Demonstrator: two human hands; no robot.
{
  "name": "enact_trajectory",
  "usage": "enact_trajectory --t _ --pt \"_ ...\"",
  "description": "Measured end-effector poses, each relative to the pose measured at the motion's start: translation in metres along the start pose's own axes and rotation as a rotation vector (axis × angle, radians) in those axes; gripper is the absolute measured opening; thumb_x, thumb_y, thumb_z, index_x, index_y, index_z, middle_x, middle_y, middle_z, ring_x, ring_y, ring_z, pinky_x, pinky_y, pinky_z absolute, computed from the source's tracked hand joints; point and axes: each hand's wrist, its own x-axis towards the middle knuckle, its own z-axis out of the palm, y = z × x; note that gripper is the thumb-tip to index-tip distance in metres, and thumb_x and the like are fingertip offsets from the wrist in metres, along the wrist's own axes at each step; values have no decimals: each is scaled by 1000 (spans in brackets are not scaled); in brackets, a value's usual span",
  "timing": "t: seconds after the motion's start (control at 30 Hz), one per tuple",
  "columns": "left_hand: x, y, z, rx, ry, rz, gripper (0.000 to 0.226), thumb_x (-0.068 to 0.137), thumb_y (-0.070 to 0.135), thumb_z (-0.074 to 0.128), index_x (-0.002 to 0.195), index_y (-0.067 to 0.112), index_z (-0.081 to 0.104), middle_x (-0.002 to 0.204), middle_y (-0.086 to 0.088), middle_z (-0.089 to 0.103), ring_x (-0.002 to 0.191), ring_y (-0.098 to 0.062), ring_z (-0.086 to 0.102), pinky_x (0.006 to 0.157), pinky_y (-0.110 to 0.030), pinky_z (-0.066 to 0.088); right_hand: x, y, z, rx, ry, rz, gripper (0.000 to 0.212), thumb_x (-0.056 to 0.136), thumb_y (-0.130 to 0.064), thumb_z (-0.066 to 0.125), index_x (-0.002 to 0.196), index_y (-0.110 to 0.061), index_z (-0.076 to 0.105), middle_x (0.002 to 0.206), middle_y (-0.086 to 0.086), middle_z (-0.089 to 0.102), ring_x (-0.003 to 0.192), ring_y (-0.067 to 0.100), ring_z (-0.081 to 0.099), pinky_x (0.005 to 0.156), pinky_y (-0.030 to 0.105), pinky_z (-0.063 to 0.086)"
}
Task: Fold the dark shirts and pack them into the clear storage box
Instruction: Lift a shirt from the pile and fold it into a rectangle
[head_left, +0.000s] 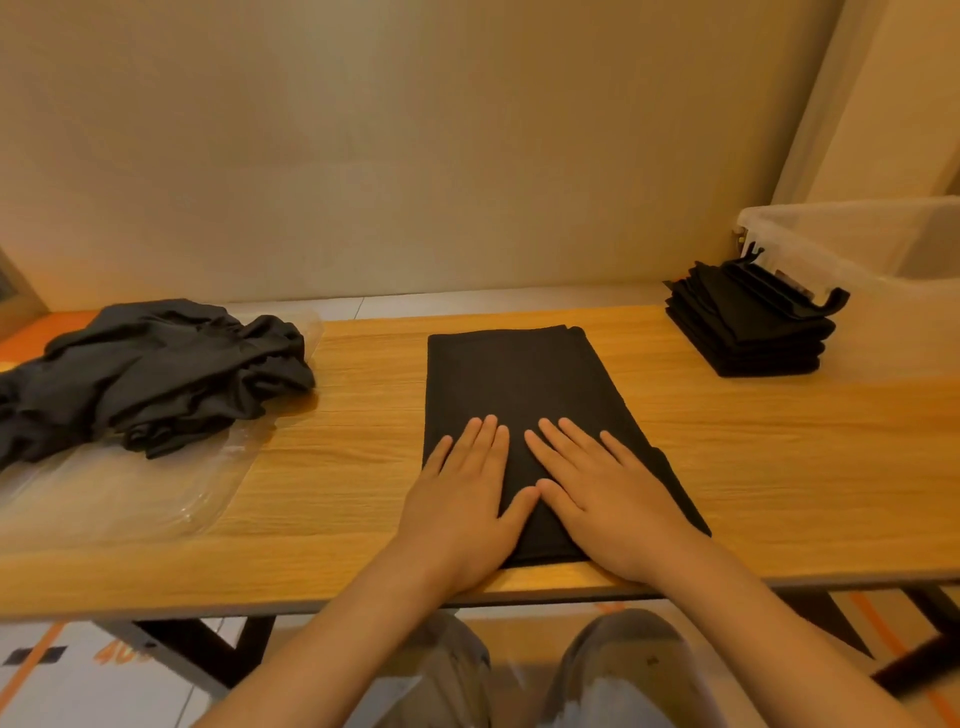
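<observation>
Both hands, left hand (465, 506) & right hand (605, 501), lie flat w/ fingers spread on folded shirt (524, 395), mid-bench (322, 478) near front edge. Unfolded pile (150, 371) at left end; folded stack (748, 325) beside clear box (878, 249), back right corner.

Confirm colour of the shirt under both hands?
Black, plain, no pattern visible: the shirt lying flat on the table, seen in the head view.
</observation>
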Motion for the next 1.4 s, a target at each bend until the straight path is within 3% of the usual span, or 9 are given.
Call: enact_trajectory --t 0.5,0.97,1.13,1.3,1.4 --pt "35 -29 -6 -7 -14 -28 68 100 54 18 154 19 -4 162 4 -10 147 -7 -12 119 -30 -7 54 -4 0 13 9 5 52 104 -43 14 153 -33 0 161 -10 -4 147 7 -10 120 37 -3" --pt "0 -24 -1 -23 4 84 73 97 60 20 153 24 -9 159 9 -16 143 -1 -19 119 -26 -9 4 -11 4 16 32 37 54 103 -47 14 152 -35 -5 160 -12 -9 145 5 -14 120 37 -6" --pt "-8 -43 -5 -60 -45 92 98 72 84 -1 152 29 -12 157 14 -19 141 3 -21 116 -22 -13 -7 13 2 26 14 126 57 101 -52 14 151 -36 -8 159 -14 -12 145 5 -16 121 36 -4" --pt "-18 -56 -5 -71 -37 94 109 55 87 -25 149 32 -16 154 18 -23 139 5 -25 114 -22 -16 -14 24 0 38 11 151 56 101 -49 14 151 -35 -9 159 -14 -13 145 5 -15 120 35 -5" --pt "-22 -61 -6 -91 -46 86 107 52 87 -28 146 35 -20 153 20 -25 137 8 -27 114 -21 -16 -15 24 -1 43 3 152 55 102 -46 13 151 -34 -10 159 -14 -13 145 4 -16 120 35 -5"
